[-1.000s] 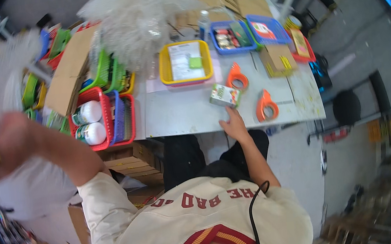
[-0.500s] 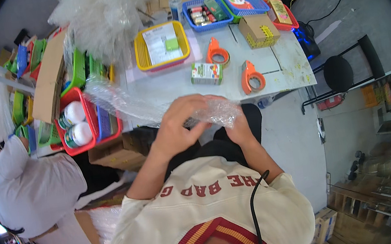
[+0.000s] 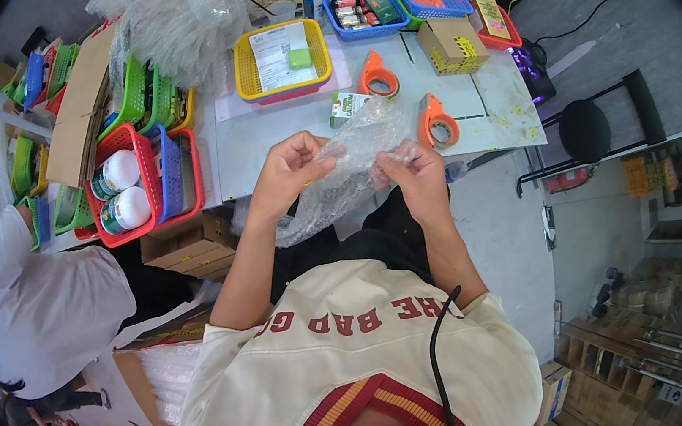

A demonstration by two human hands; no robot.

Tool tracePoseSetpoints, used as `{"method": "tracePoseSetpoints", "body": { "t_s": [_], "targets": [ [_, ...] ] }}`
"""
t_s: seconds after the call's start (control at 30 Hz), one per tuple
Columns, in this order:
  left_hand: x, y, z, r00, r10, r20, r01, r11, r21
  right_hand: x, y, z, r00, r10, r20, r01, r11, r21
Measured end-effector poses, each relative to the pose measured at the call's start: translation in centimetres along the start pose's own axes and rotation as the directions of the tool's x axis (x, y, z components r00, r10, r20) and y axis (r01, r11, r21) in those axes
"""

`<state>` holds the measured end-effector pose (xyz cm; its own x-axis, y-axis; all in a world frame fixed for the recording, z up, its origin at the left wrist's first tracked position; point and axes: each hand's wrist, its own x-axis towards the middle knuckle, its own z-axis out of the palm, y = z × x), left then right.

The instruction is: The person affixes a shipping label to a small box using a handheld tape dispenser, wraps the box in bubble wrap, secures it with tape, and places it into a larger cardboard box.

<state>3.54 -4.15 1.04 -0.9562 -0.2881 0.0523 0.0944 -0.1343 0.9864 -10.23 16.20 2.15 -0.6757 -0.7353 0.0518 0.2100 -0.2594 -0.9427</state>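
One pale bench [image 3: 498, 91] spans the space ahead, with a big heap of crumpled clear plastic [image 3: 174, 29] toward its far left. Smaller than that, a sheet of clear bubble wrap [image 3: 346, 170] hangs between the two hands at the bench's near edge, its lower part drooping past it. It looks very light and limp, probably springy under pressure, slightly slick and apt to fold onto itself; its edges seem the best hold, pinched at two spread points. The left hand [image 3: 292, 172] has thumb and forefinger nearly together on the sheet's left edge; the right hand [image 3: 418, 180] pinches the right side, its other fingers curled and partly hidden. Just beyond, partly covered by the sheet, a white-and-green carton [image 3: 347, 106] rests on the bench untouched, likely light, stiff but crushable, best gripped across opposite sides.
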Motion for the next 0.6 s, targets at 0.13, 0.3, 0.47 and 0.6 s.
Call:
{"method": "tracePoseSetpoints", "body": {
  "t_s": [0.13,0.3,0.47,0.6],
  "targets": [
    [0.9,-0.1,1.9,0.978,0.023,0.209,0.087,0.860,-0.503,0.6,-0.2,0.5,0.998,-0.001,-0.059,0.017,0.962,0.274],
    [1.1,-1.3,2.0,0.962,-0.117,0.246,0.187,0.941,-0.283,1.2,-0.6,0.4,0.992,-0.064,-0.107,0.075,0.992,0.102],
    [1.5,-0.9,0.9,0.994,-0.110,-0.023,0.107,0.991,-0.083,1.3,-0.5,-0.2,0.978,-0.063,-0.197,0.075,0.996,0.052],
    [2.5,0.3,-0.7,0.979,0.045,-0.199,-0.016,0.989,0.147,1.6,0.8,-1.3,0.963,-0.121,-0.242,0.141,0.988,0.066]
  ]
}}
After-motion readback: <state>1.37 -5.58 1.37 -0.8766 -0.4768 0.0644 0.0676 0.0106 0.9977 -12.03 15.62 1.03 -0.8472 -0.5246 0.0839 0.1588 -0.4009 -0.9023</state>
